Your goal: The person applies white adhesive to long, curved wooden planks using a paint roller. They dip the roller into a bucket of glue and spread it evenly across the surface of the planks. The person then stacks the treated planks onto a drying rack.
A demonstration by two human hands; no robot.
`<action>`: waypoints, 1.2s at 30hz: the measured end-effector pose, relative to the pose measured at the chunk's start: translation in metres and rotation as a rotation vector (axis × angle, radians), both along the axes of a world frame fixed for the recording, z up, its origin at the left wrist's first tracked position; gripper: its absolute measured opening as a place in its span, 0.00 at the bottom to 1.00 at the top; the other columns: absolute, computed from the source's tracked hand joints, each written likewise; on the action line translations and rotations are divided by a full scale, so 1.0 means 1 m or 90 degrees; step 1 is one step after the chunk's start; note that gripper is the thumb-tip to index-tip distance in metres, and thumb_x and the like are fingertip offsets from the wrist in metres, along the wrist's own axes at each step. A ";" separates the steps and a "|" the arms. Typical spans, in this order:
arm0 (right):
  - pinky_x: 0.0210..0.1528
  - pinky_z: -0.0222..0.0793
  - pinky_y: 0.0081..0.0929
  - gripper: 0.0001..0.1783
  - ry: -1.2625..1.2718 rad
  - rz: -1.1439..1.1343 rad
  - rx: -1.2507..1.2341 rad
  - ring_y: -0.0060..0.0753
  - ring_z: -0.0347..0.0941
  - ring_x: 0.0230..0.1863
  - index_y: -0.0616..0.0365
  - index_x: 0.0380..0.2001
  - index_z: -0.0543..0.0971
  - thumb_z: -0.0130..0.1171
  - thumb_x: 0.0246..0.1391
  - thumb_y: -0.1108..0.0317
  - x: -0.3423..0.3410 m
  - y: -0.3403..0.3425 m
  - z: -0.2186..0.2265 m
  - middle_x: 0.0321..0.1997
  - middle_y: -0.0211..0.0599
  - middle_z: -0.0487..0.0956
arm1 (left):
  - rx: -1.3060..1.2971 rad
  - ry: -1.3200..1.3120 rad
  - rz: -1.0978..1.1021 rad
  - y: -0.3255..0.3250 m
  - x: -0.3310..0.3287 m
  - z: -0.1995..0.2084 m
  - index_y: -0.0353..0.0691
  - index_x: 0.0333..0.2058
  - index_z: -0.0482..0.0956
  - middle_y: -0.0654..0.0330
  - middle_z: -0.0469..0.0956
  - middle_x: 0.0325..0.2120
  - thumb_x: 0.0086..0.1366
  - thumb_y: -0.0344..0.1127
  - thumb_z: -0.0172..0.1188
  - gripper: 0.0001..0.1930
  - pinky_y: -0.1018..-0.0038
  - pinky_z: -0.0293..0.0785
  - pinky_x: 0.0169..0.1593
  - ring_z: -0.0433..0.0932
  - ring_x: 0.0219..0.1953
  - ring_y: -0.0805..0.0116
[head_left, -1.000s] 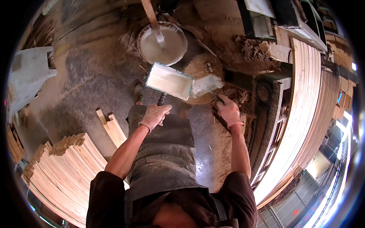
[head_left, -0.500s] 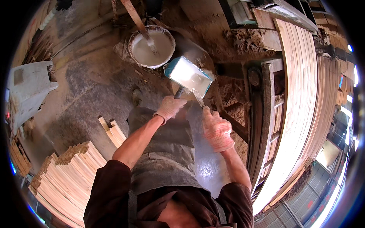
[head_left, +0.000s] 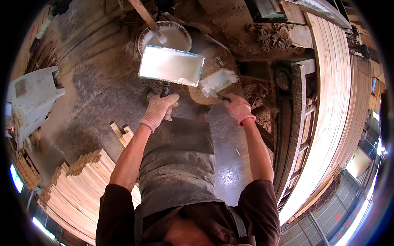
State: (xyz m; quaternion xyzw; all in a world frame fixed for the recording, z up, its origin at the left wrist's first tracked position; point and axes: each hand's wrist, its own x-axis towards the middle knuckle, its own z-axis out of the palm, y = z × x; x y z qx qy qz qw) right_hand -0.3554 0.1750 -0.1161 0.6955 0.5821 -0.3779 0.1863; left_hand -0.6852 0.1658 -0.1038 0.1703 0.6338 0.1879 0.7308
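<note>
My left hand (head_left: 161,108), in a pale knit glove, is closed round the dark handle (head_left: 165,89) of a shallow rectangular tray (head_left: 171,65). White material lies in the tray, and its rim is blue. My right hand (head_left: 238,107), gloved too, grips a scraper (head_left: 222,97) by its handle. The scraper's blade end is at a white, paste-smeared rectangular patch (head_left: 221,80) on a rounded brown surface; I cannot make out where blade and paste divide. Behind the tray stands a round bucket (head_left: 190,37) of whitish liquid, partly covered by the tray, with a wooden stick (head_left: 144,17) leaning in it.
Long pale boards (head_left: 328,98) lie stacked along a frame on the right. A stack of light wood strips (head_left: 82,188) stands at the lower left, with short wood pieces (head_left: 122,133) near it. A grey metal housing (head_left: 33,98) is at far left. Shavings (head_left: 271,37) are heaped at upper right.
My left hand has moved the tray left, away from the scraper and partly over the bucket. My right hand has moved slightly right and farther out; the white patch now shows.
</note>
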 end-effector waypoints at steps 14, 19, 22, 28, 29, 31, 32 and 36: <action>0.51 0.78 0.41 0.21 -0.014 0.199 -0.033 0.50 0.83 0.46 0.48 0.50 0.85 0.55 0.61 0.52 -0.004 0.051 -0.079 0.43 0.48 0.85 | -0.072 -0.028 0.055 -0.039 0.003 -0.019 0.32 0.48 0.72 0.63 0.73 0.20 0.61 0.46 0.72 0.27 0.72 0.70 0.19 0.64 0.14 0.79; 0.50 0.78 0.40 0.21 0.019 0.158 0.003 0.50 0.83 0.46 0.47 0.51 0.85 0.56 0.61 0.52 0.000 0.034 -0.081 0.43 0.46 0.86 | -0.097 -0.015 0.076 -0.047 0.015 -0.023 0.34 0.60 0.58 0.61 0.76 0.23 0.60 0.43 0.72 0.38 0.72 0.72 0.17 0.64 0.13 0.79; 0.53 0.77 0.41 0.20 0.019 0.136 -0.018 0.51 0.82 0.49 0.49 0.51 0.84 0.57 0.60 0.53 0.002 0.032 -0.078 0.46 0.46 0.85 | -0.112 -0.018 0.071 -0.048 0.018 -0.024 0.34 0.61 0.59 0.63 0.76 0.22 0.60 0.43 0.72 0.39 0.71 0.72 0.17 0.65 0.12 0.78; 0.57 0.75 0.44 0.20 -0.025 0.114 -0.067 0.54 0.79 0.55 0.53 0.49 0.84 0.57 0.57 0.56 -0.014 0.048 -0.079 0.53 0.50 0.83 | -0.131 -0.007 0.075 -0.053 0.019 -0.039 0.32 0.63 0.61 0.64 0.76 0.21 0.59 0.45 0.74 0.41 0.70 0.73 0.18 0.64 0.11 0.78; 0.57 0.76 0.44 0.20 -0.030 0.123 -0.069 0.55 0.79 0.55 0.52 0.48 0.84 0.57 0.57 0.57 -0.010 0.051 -0.090 0.53 0.51 0.82 | -0.133 -0.005 0.079 -0.053 0.019 -0.041 0.32 0.63 0.61 0.64 0.76 0.21 0.59 0.45 0.74 0.41 0.70 0.73 0.18 0.64 0.11 0.78; 0.57 0.76 0.44 0.20 -0.034 0.134 -0.045 0.55 0.80 0.54 0.52 0.47 0.85 0.57 0.56 0.56 -0.007 0.057 -0.095 0.50 0.49 0.83 | -0.119 0.004 0.082 -0.051 0.020 -0.038 0.30 0.64 0.60 0.64 0.75 0.20 0.59 0.44 0.74 0.42 0.69 0.73 0.18 0.65 0.11 0.77; 0.56 0.75 0.45 0.20 -0.035 0.133 -0.020 0.55 0.80 0.52 0.52 0.46 0.86 0.58 0.56 0.55 -0.001 0.059 -0.095 0.48 0.48 0.84 | -0.112 0.008 0.084 -0.050 0.020 -0.035 0.29 0.64 0.59 0.65 0.75 0.19 0.59 0.43 0.74 0.43 0.69 0.73 0.18 0.65 0.12 0.77; 0.57 0.75 0.45 0.21 -0.015 0.106 -0.021 0.56 0.80 0.52 0.53 0.46 0.86 0.57 0.55 0.53 0.019 0.067 -0.105 0.47 0.48 0.85 | -0.108 0.023 0.095 -0.053 0.021 -0.028 0.31 0.63 0.61 0.65 0.74 0.19 0.60 0.43 0.73 0.40 0.71 0.72 0.17 0.65 0.12 0.78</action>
